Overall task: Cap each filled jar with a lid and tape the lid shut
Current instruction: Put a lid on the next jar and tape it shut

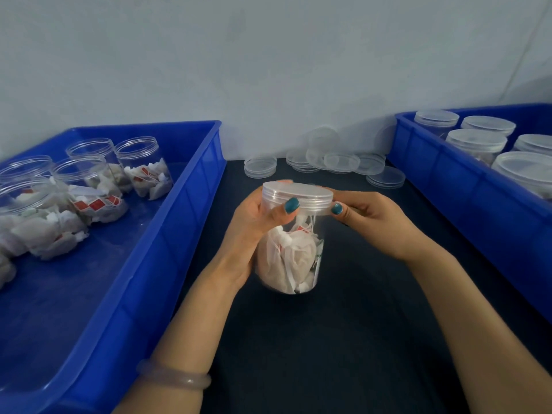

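Filled jar [288, 258], lid [297, 194] on: between both hands; left hand [254, 222] grips jar, right hand [370, 222] pinches lid rim.

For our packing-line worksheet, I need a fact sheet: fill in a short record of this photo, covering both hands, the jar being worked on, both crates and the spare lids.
left grip: curled round the jar's upper side, thumb against the lid's rim
right grip: pinches the lid's right edge
jar: clear, holds white sachets
lid: clear, on the jar's mouth
left crate: blue, holds open filled jars
right crate: blue, holds capped jars
spare lids: loose on the dark table, near the wall
tape: none in view
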A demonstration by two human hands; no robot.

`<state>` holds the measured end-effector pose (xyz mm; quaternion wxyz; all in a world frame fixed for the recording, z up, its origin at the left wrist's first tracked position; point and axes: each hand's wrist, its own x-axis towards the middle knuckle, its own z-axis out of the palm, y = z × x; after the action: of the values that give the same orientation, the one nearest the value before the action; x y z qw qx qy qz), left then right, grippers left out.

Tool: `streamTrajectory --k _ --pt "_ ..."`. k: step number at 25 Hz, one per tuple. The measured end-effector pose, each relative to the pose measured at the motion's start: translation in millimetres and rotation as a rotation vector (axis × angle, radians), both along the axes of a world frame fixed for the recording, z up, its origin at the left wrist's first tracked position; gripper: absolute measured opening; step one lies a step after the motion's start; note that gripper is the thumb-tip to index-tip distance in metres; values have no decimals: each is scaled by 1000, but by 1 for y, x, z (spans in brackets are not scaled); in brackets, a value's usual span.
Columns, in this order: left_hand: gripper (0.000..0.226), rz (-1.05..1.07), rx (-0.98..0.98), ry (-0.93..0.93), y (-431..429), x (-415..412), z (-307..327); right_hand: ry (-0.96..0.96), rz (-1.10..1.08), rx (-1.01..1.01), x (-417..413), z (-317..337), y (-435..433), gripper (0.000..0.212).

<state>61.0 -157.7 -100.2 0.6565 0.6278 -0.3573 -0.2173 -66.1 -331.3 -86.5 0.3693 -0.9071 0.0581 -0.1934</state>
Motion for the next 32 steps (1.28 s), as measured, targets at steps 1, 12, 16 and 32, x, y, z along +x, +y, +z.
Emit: streamTrajectory --k 1,12,16,32 --pt "98 -11 20 -26 0 0 0 -10 -29 -30 0 -1 0 28" --pt "105 246 651 -997 -17 -8 26 -47 -155 -455 -1 -5 -6 50" --pt "82 282 617 -1013 -25 -12 27 -17 -168 -476 -4 -9 -13 45" --pt "65 334 595 -1024 -33 -15 24 73 -162 -241 4 -13 -10 35"
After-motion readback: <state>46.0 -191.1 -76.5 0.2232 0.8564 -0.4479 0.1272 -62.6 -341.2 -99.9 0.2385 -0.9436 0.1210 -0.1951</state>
